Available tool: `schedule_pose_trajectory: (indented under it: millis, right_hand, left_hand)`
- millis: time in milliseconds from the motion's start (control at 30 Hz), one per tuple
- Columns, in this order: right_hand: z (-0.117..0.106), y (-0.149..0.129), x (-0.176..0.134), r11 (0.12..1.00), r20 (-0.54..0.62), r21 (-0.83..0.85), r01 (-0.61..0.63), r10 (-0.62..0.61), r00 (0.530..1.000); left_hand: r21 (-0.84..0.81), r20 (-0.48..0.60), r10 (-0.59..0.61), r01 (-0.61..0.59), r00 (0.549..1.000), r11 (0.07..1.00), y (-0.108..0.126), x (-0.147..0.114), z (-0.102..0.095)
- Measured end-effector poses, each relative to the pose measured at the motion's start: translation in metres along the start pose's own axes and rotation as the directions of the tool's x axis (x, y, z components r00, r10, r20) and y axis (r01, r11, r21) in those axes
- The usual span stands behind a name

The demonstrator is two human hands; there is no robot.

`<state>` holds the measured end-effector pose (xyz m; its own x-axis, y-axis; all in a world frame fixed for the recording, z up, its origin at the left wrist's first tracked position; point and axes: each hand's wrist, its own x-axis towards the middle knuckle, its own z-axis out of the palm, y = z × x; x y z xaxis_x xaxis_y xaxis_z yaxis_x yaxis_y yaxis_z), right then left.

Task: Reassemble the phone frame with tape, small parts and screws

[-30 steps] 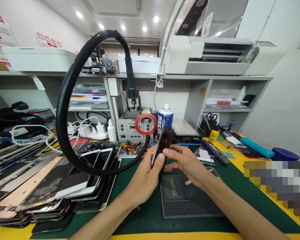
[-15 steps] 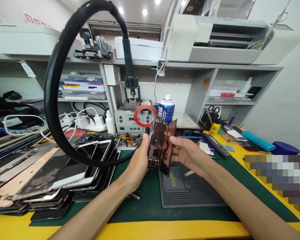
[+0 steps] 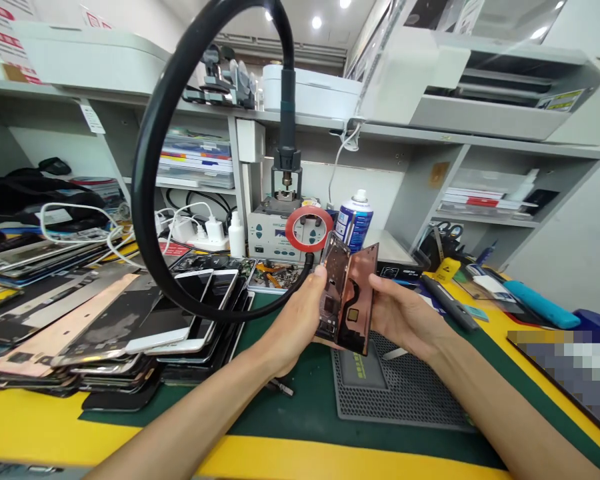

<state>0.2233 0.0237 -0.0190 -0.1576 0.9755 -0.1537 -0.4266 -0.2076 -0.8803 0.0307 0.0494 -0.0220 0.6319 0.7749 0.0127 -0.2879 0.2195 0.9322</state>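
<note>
Between my two hands an opened phone is held up above the bench. My left hand (image 3: pixel 299 319) is closed around the phone frame (image 3: pixel 334 287), thumb along its edge, with its dark inner parts facing me. My right hand (image 3: pixel 407 313) grips the phone screen (image 3: pixel 363 300) at its right edge, thumb on top. The screen's coppery back shows a black flex cable and a small gold square. Frame and screen stand at an angle to each other, like an open book; whether they still join at the fold I cannot tell.
Below lies a grey perforated mat (image 3: pixel 410 400) on the green bench mat (image 3: pixel 310 413). Stacked phone parts (image 3: pixel 105 320) fill the left. A thick black hose (image 3: pixel 147 187) loops in front of a control box, near a red ring (image 3: pixel 291 230) and a blue spray can (image 3: pixel 356 220). Tools lie right.
The screen is swung wider from the frame, so more of its coppery back shows. My view has turned left, shifting the scene rightward. Both hands keep their hold.
</note>
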Motion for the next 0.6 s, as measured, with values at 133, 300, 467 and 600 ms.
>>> schedule_pose_trajectory:
  millis: [133,300,467,600]
  right_hand:
    - [-0.002,-0.002,-0.001,0.999,0.008,0.026,-0.024,0.024,1.000]
    - [-0.005,-0.005,-0.002,0.997,0.053,0.077,-0.006,0.002,0.999]
    - [-0.004,-0.009,-0.005,0.996,0.014,0.079,0.049,-0.050,0.999]
    - [0.001,-0.012,-0.005,0.995,-0.007,0.071,0.075,-0.074,0.997]
  left_hand:
    - [0.074,0.038,0.005,-0.008,0.999,0.997,0.005,-0.005,-0.001]
    - [0.072,0.055,0.043,-0.047,0.998,0.996,0.005,-0.005,-0.001]
    - [0.062,0.022,0.072,-0.073,0.997,0.995,0.008,-0.006,0.001]
    - [0.033,-0.036,0.080,-0.078,0.996,0.996,0.009,-0.007,0.002]
